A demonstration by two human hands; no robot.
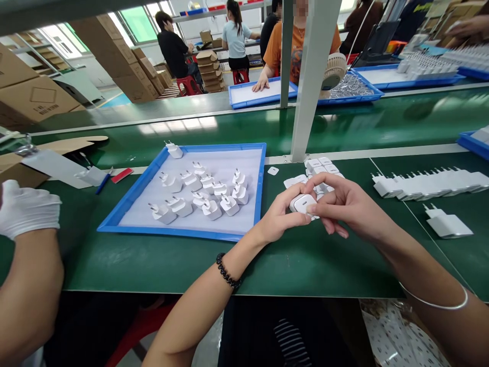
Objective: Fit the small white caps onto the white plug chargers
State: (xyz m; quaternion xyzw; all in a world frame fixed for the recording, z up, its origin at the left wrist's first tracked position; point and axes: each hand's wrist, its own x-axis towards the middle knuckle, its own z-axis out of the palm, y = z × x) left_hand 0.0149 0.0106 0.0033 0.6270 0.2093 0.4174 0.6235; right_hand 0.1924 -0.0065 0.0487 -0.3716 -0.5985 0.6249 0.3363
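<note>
Two bare hands meet above a green surface (336, 272), seen from the wearer's viewpoint. Between their fingers is a small white charger (301, 202), its slotted end facing the viewer. The left hand (280, 216) grips it from the left, thumb below; the right hand (351, 204) pinches its right side, the thumb resting on the slotted end.

Just beyond the fingers, partly hidden by them, sits a cluster of white pieces (323, 165). A flat white square (272, 171) lies near, beyond the fingers and to their left. Further left is a blue-rimmed tray (263, 191) holding scattered two-pin plugs (211, 209), pins up.

To the right of the fingers, well apart, a tight row of white plugs (431, 183) stretches sideways, with a single plug (450, 224) nearer the viewer. Far left of the fingers, a co-worker's white-gloved hand (28, 210) hovers near the surface's edge.
</note>
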